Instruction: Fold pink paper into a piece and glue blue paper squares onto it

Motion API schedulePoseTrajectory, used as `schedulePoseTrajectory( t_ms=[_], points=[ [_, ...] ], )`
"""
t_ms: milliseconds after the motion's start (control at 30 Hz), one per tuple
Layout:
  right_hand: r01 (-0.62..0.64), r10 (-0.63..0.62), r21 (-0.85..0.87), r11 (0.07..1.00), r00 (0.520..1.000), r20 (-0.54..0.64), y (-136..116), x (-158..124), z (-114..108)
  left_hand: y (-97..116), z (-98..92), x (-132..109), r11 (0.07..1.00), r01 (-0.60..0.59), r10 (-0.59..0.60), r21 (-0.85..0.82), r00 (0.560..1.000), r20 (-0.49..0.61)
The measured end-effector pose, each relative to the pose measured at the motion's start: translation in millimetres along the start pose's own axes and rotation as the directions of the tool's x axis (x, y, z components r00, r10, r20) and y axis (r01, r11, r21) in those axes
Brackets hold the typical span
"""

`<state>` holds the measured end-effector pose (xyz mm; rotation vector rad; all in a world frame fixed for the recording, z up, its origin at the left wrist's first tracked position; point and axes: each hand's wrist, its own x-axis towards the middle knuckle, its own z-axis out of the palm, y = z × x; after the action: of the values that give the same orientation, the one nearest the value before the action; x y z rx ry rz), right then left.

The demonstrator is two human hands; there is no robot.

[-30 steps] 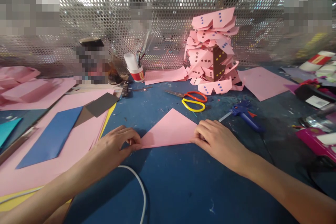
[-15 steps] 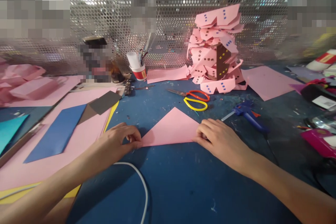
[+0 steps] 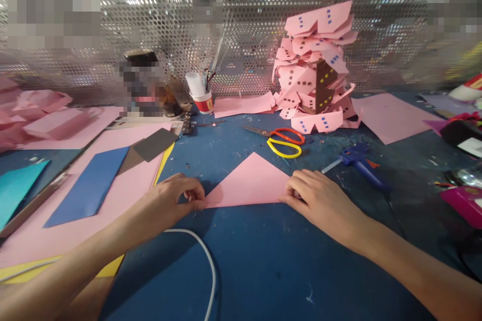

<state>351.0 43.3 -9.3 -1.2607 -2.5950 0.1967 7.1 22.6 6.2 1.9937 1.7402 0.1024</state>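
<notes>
A pink sheet of paper, triangular in outline, lies on the blue table with its point away from me. My left hand pinches its left corner between thumb and fingers. At the opposite corner, my right hand grips the paper the same way; both corners are partly hidden by fingers. Just beyond the paper lie scissors with one red and one yellow handle. A blue glue gun rests to the right of my right hand.
Behind stands a tall pile of folded pink paper pieces near a perforated metal screen. Left lie pink sheets, a blue piece and a dark grey piece. A white cable curves in front. A paper cup holds tools.
The whole view has shifted slightly, so everything sits a little further right. Both hands keep their hold on the pink paper's corners, and the paper has not visibly changed shape.
</notes>
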Motion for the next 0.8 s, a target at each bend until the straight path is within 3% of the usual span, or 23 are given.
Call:
schedulePoseTrajectory(
  t_ms=[267,533,800],
  points=[
    [-0.005,0.005,0.005,1.000,1.000,0.002,-1.6,0.6,-1.4,8.9,-3.0,-1.5,1.000,-0.025,0.025,-0.014,0.999,-0.021],
    [-0.005,0.005,-0.009,1.000,1.000,-0.001,-2.4,1.1,-1.2,5.7,4.7,-3.0,0.951,-0.310,0.309,-0.019,0.950,-0.029],
    [-0.011,0.011,-0.021,1.000,1.000,0.002,-2.5,2.1,-1.2,13.1,15.1,-12.7,0.952,-0.302,0.305,0.048,0.948,-0.087]
  ],
)
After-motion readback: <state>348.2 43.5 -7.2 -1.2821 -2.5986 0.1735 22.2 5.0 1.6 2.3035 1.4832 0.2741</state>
